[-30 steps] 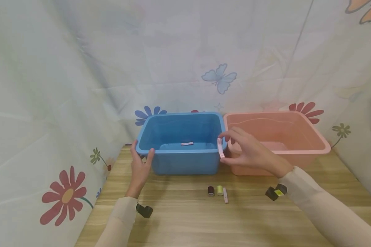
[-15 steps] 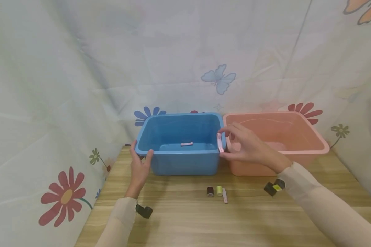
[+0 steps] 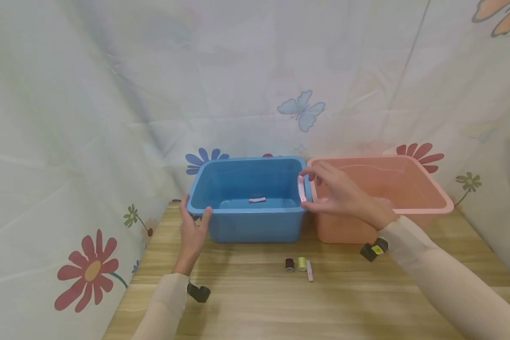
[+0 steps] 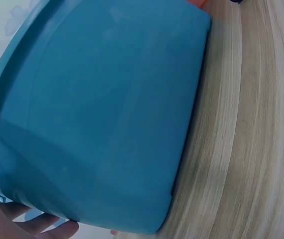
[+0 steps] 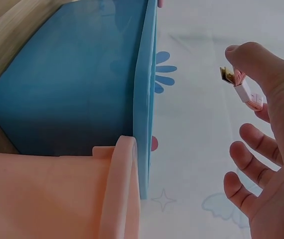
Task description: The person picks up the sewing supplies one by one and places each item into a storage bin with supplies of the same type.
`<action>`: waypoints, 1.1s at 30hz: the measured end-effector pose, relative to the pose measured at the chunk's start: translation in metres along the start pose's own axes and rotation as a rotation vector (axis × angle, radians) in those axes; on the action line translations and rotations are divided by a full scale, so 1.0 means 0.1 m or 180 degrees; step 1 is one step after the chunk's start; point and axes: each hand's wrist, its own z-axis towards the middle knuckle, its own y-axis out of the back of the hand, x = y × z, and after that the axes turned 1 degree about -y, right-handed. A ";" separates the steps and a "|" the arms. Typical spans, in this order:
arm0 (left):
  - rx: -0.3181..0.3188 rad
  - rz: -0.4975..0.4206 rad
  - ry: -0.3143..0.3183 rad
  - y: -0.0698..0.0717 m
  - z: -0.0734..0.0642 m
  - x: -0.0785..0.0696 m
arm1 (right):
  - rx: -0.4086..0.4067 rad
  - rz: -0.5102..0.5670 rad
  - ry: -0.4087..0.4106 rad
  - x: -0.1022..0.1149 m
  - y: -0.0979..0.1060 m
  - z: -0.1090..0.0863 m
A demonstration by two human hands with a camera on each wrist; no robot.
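Note:
My right hand (image 3: 337, 196) pinches a folded pink tape measure (image 3: 301, 189) between thumb and index finger, over the right rim of the blue plastic bin (image 3: 255, 226). In the right wrist view the tape measure (image 5: 246, 94) has a white paper band and a gold metal end, and the other fingers stay spread. At the bin's front left corner my left hand (image 3: 193, 236) grips the rim, thumb in front and fingers on the outer side. A second folded tape measure (image 3: 257, 200) lies on the bin's floor.
A salmon-pink bin (image 3: 444, 205) stands against the blue one on the right. In front of them on the wooden table (image 3: 246, 302) lie a dark thread spool (image 3: 289, 265), a yellow-green spool (image 3: 302, 264) and another folded tape measure (image 3: 310, 271). A patterned curtain hangs behind.
My right hand has risen a little in the head view, carrying the tape measure up along the blue bin's right rim. My left hand keeps its grip in the same place.

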 end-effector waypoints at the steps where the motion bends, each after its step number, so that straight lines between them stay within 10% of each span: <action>1: -0.0003 -0.0009 -0.0006 0.00 0.00 0.00 | -0.0003 -0.0003 0.0007 -0.01 0.00 0.01; 33: -0.0218 0.0000 -0.0127 -0.07 -0.01 0.07 | 0.0355 0.0152 -0.0499 -0.13 0.09 0.36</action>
